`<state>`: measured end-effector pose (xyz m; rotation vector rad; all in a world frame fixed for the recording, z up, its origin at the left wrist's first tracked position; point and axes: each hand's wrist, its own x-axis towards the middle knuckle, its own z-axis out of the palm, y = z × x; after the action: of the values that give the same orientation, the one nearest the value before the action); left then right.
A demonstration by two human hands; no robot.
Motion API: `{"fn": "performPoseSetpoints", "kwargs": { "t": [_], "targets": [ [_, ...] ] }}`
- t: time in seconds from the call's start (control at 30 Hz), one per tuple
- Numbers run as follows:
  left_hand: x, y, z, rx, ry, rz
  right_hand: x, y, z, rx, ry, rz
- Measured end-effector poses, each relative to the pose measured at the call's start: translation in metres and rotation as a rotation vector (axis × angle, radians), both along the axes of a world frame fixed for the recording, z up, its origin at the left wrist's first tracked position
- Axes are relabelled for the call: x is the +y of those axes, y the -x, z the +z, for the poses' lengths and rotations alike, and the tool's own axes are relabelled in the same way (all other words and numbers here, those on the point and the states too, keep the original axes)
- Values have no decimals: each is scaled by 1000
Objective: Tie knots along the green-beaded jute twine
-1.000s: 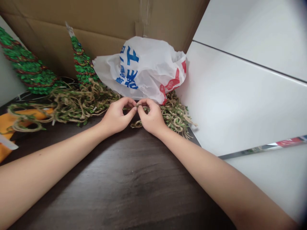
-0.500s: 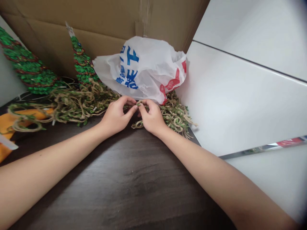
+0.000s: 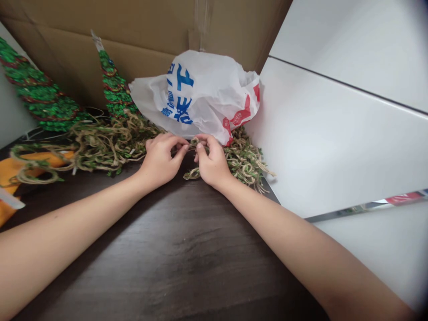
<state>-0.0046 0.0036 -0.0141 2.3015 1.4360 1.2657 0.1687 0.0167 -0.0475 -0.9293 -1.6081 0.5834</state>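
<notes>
My left hand and my right hand meet over a tangled jute twine garland with small green leaves. Fingertips of both pinch a short looped stretch of the twine between them. Behind my hands lies a crumpled white plastic bag with blue and red print, its lower edge just above my fingers. More of the garland spreads out to the right of my right hand.
Two green sequin cone trees stand at the left against a cardboard box wall. An orange sheet lies far left on the dark wood table. White panels rise on the right.
My fingers have shifted on the twine loop, and my left hand has opened a little and moved slightly left. The bag and trees stay in place.
</notes>
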Motion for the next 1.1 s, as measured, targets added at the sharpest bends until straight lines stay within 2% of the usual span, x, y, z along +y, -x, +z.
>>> {"fn": "performPoseSetpoints", "kwargs": {
  "t": [0.1, 0.2, 0.4, 0.57, 0.77, 0.83, 1.0, 1.1],
  "targets": [
    [0, 0, 1, 30, -25, 89, 2, 0, -3, 0, -20, -12],
    [-3, 1, 1, 18, 30, 32, 1, 1, -3, -10, -45, -5],
    [-11, -2, 2, 1, 4, -90, -2, 1, 1, -21, -79, 4],
    [-6, -2, 4, 1, 48, 13, -4, 1, 5, 8, -27, -15],
    [-4, -1, 5, -81, -20, 118, -10, -1, 14, -159, -5, -38],
    [-4, -1, 4, -123, -20, 82, -11, -1, 15, -168, -20, -25],
    [-6, -1, 4, -119, 38, -146, -8, -2, 13, -140, -42, -28],
    [-5, -1, 2, -112, 74, -184, -5, -2, 12, -107, -44, -13]
  ]
}}
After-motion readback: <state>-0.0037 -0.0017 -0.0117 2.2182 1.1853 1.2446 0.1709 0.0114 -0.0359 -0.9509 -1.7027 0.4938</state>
